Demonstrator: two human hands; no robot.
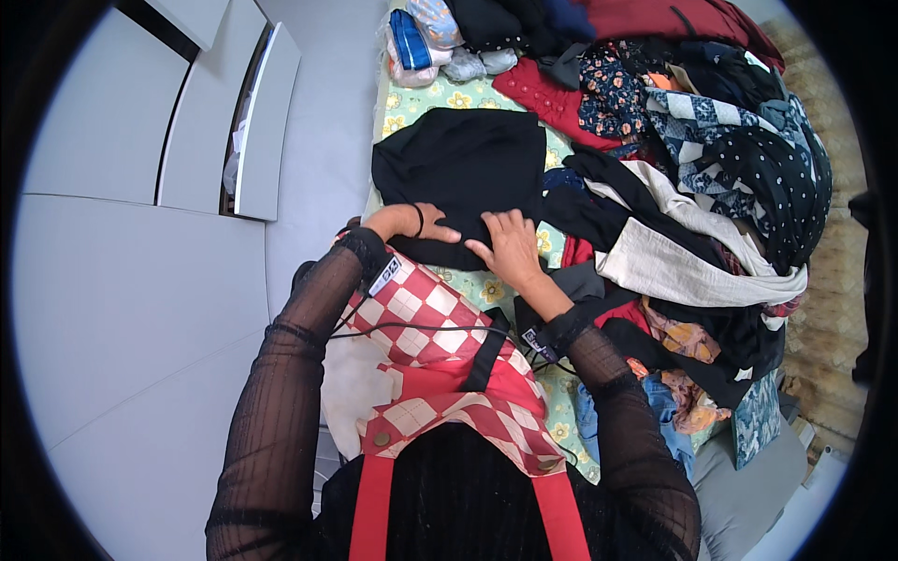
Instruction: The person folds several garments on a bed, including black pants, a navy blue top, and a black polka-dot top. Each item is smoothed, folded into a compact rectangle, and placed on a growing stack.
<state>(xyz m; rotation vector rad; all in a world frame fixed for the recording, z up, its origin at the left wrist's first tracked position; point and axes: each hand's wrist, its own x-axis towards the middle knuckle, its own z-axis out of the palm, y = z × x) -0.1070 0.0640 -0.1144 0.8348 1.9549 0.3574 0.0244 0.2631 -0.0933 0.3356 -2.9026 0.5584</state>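
A black cloth garment [463, 161], folded into a rough rectangle, lies on the flowered bedding [459, 98] in front of me. My left hand [414, 223] rests on its near left part, thumb pointing right, with a black band around it. Close by on the right, my right hand [511, 245] presses on the near edge with fingers spread. The two thumbs almost meet. Neither hand grips the cloth. Soft creases run across the garment's surface.
Loose clothes are heaped on the right, including a white-and-black garment [673, 270] and a dotted black one [779, 189]. Rolled items [414, 45] sit at the far left of the bed. A white cabinet drawer [266, 126] stands ajar. A cable [414, 326] crosses my checked apron [428, 301].
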